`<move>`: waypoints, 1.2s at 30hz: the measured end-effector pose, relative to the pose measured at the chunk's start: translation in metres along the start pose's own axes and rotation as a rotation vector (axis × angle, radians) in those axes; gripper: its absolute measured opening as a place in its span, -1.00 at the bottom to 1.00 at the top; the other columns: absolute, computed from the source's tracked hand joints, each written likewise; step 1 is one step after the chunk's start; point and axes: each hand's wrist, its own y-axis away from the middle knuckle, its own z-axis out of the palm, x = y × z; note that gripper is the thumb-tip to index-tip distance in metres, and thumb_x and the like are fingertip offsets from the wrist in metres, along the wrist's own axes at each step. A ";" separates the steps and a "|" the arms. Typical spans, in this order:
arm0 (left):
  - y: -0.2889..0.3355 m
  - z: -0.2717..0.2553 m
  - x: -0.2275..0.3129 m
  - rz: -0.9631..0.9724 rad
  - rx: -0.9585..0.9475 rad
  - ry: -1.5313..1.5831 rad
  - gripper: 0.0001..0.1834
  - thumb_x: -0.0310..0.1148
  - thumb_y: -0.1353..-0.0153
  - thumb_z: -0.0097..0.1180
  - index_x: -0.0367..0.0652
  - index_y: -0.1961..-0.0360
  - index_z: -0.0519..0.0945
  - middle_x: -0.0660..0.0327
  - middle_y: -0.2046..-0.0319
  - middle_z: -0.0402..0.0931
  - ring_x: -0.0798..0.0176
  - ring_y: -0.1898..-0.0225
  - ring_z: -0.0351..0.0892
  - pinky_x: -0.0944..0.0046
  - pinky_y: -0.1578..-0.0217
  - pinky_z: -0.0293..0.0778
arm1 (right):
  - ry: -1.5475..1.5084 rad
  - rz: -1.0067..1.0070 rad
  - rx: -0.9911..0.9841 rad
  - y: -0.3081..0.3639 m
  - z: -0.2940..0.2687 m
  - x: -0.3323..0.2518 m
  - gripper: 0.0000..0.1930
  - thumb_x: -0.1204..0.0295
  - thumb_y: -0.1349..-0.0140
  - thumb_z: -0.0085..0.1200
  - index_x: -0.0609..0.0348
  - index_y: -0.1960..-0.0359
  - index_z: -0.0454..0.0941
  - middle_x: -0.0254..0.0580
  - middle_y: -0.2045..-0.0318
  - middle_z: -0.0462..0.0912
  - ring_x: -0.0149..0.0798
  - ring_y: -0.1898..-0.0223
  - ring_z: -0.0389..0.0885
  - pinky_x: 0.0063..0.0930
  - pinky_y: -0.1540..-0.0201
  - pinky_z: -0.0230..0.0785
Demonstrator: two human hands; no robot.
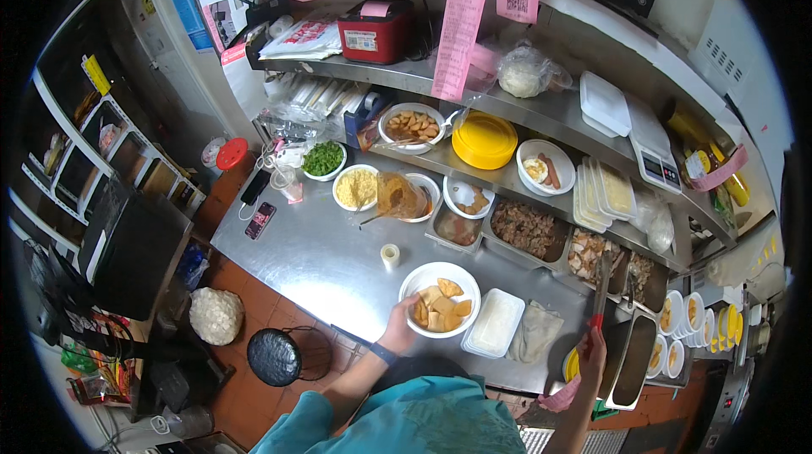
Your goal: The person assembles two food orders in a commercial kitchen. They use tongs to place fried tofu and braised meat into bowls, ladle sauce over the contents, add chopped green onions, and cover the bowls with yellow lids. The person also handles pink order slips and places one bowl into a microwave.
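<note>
Bowl [423, 275] in the left grip [401, 325], tool [601, 292] in the right grip [595, 354].
Printed pink slips [459, 35] hang above the counter [326, 264]; the red printer [372, 38] bears a white label. The bowl sits at the left grip's fingertips, rim clamped; the right grip closes round the tool's red handle.
</note>
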 end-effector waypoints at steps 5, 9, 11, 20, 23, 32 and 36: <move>-0.017 -0.005 0.005 0.009 0.024 -0.030 -0.51 -0.17 -0.36 0.04 -0.21 -0.22 0.45 0.12 -0.12 0.55 0.13 -0.18 0.54 0.12 -0.22 0.43 | -0.038 0.024 0.063 0.052 0.031 0.032 -0.72 0.26 -0.44 0.08 0.16 -0.03 0.52 -0.39 0.48 0.50 -0.52 0.64 0.32 -0.64 0.62 0.16; -0.027 -0.010 0.003 0.030 0.006 -0.014 -0.47 -0.16 -0.34 0.04 -0.20 -0.26 0.42 0.12 -0.15 0.55 0.11 -0.19 0.53 0.12 -0.25 0.40 | 0.282 0.164 0.216 0.066 0.073 0.027 -0.67 0.20 -0.50 0.00 0.17 -0.08 0.52 -0.43 0.64 0.39 -0.54 0.79 0.17 -0.61 0.75 -0.03; -0.035 -0.014 0.001 0.008 -0.005 0.035 -0.46 -0.17 -0.34 0.03 -0.23 -0.26 0.42 0.11 -0.15 0.55 0.11 -0.19 0.53 0.13 -0.24 0.41 | 0.616 0.125 0.061 0.069 0.104 0.013 -0.65 0.17 -0.51 -0.02 0.16 -0.09 0.53 -0.45 0.70 0.36 -0.55 0.80 0.16 -0.60 0.74 -0.06; -0.057 -0.024 0.005 0.073 0.091 -0.007 -0.51 -0.19 -0.34 0.02 -0.24 -0.22 0.46 0.12 -0.11 0.58 0.12 -0.16 0.55 0.14 -0.23 0.42 | 1.514 -0.222 -0.258 -0.024 0.284 -0.006 -0.71 0.22 -0.39 -0.01 0.14 0.04 0.57 0.17 0.38 0.67 0.22 0.30 0.68 0.04 0.23 0.49; -0.057 -0.025 0.010 0.077 0.093 0.008 -0.53 -0.22 -0.35 0.01 -0.24 -0.20 0.48 0.12 -0.10 0.58 0.13 -0.16 0.56 0.16 -0.22 0.43 | 1.802 -0.440 -0.238 -0.067 0.334 0.002 -0.72 0.30 -0.37 -0.03 0.25 0.07 0.52 0.20 0.36 0.69 0.21 0.22 0.71 0.07 0.15 0.53; -0.069 -0.021 0.027 0.048 0.084 -0.061 -0.57 -0.22 -0.42 -0.03 -0.25 -0.18 0.52 0.11 -0.10 0.57 0.13 -0.13 0.56 0.15 -0.21 0.44 | 2.005 -0.379 -0.157 -0.148 0.391 0.035 -0.73 0.43 -0.26 -0.03 0.35 0.07 0.45 0.23 0.24 0.72 0.21 0.15 0.73 -0.01 0.04 0.57; -0.070 -0.016 0.031 0.045 0.102 -0.145 -0.57 -0.20 -0.40 -0.03 -0.23 -0.17 0.55 0.21 0.15 0.54 0.27 0.11 0.53 0.27 0.11 0.44 | 2.027 -0.437 -0.241 -0.164 0.392 0.045 -0.74 0.43 -0.29 -0.04 0.34 0.06 0.45 0.20 0.23 0.72 0.18 0.15 0.73 -0.01 0.06 0.57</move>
